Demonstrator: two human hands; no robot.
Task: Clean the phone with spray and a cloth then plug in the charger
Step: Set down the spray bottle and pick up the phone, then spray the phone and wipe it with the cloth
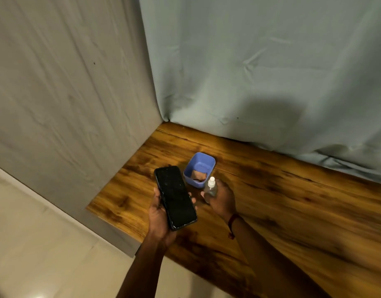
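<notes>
Here, left hand [158,214] holds dark, smudged phone [175,197] screen-up.

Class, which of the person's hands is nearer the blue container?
Right. The right hand, holding the spray bottle, sits just beside the blue container; the left hand, holding the phone, is farther left.

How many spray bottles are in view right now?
1: the spray bottle, held in the right hand above the table, beside the blue tub. No others visible.
</notes>
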